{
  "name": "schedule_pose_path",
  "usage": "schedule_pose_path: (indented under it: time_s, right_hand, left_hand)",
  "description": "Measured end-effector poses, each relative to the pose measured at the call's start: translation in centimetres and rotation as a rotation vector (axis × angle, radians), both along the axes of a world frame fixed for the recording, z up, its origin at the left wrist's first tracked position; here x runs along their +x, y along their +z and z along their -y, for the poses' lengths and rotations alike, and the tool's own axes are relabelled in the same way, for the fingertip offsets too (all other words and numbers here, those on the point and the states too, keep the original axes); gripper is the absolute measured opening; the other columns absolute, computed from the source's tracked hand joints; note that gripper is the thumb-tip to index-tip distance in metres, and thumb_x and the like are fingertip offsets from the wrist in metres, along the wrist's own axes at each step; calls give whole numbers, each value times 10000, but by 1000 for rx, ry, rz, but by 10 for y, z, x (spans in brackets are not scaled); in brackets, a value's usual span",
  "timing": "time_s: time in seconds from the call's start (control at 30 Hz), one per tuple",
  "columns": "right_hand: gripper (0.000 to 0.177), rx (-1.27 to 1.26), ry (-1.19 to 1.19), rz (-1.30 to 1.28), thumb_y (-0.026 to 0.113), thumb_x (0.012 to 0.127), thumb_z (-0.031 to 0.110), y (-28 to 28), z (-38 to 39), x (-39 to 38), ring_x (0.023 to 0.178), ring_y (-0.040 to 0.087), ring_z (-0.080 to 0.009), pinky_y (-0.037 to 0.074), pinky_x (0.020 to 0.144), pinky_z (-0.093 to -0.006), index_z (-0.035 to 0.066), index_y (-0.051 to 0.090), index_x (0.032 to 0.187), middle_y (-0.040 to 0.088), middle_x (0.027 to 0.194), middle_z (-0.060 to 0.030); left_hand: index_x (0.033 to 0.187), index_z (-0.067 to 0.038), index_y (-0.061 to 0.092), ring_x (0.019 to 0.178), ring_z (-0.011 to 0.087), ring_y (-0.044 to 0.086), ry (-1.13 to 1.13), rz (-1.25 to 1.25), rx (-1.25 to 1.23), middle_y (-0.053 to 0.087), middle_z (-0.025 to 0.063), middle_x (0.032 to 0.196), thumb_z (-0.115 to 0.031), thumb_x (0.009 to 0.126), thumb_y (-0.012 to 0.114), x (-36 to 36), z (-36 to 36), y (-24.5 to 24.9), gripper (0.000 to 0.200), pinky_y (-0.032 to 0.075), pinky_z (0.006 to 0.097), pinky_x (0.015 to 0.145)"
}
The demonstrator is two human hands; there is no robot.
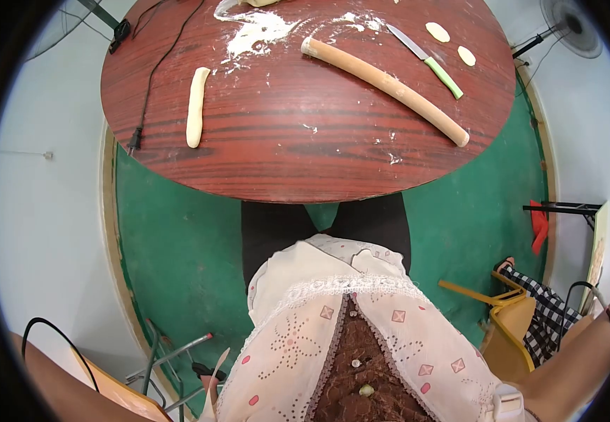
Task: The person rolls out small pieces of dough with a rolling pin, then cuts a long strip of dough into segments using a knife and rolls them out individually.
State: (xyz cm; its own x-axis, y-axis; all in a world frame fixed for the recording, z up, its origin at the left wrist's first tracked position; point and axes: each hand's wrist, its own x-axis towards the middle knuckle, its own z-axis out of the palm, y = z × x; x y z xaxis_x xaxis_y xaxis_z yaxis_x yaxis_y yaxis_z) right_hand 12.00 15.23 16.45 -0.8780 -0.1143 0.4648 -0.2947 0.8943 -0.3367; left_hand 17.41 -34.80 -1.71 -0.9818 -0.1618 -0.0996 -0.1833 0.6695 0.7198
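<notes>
Head: dough strip (on table), hands offscreen

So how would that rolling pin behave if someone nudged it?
The rolling pin would probably roll easily, being round, without handles, on a smooth-looking table. It looks wooden, so it's likely stiff rather than floppy.

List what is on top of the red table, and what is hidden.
Flour, a dough roll, a rolling pin, a green-handled knife, two dough ovals, a black power cord and something cropped at the top edge. Anything beneath these is covered.
</notes>
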Motion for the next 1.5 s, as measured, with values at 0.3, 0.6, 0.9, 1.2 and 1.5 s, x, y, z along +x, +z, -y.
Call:
schedule_pose_path:
  time_s: [0.3, 0.6, 0.9, 1.2, 1.5]
  right_hand:
    - [314, -33, 165, -18, 469, 987, 298, 12, 18, 47, 943, 527, -190, 431, 862, -336, 25, 578, 1095, 579, 988, -78]
    - [302, -38, 157, 12, 474, 986, 285, 7, 22, 57, 939, 531, -184, 433, 859, -330, 21, 584, 1083, 584, 981, -74]
    - [290, -37, 124, 41, 480, 986, 272, 5, 23, 60, 935, 534, -177, 435, 855, -323, 17, 589, 1071, 588, 974, -71]
    - [279, -16, 85, 62, 485, 986, 259, -1, 19, 59, 932, 538, -171, 437, 851, -316, 13, 594, 1059, 593, 968, -67]
    - [268, -5, 30, 70, 491, 985, 246, -7, 7, 57, 928, 541, -164, 439, 847, -310, 9, 599, 1047, 597, 961, -64]
  left_hand:
    - [1216, -10, 542, 1210, 246, 491, -25, 60, -5, 515, 151, 1294, -265, 985, 426, -1, -2, -12, 363, 378, 421, 1035]
    - [1193, -5, 552, 1188, 239, 501, -83, 78, 10, 527, 152, 1269, -263, 986, 429, -13, -8, -23, 354, 387, 410, 1023]
    - [1171, -1, 562, 1165, 233, 512, -103, 97, 15, 539, 153, 1244, -262, 986, 432, -18, -9, -29, 346, 396, 398, 1010]
    - [1148, 4, 572, 1143, 226, 522, -104, 100, 22, 551, 155, 1219, -261, 986, 435, -24, -13, -35, 339, 406, 386, 998]
    - [1125, 9, 582, 1120, 220, 532, -107, 93, 15, 563, 156, 1195, -260, 987, 439, -33, -19, -39, 334, 415, 375, 986]
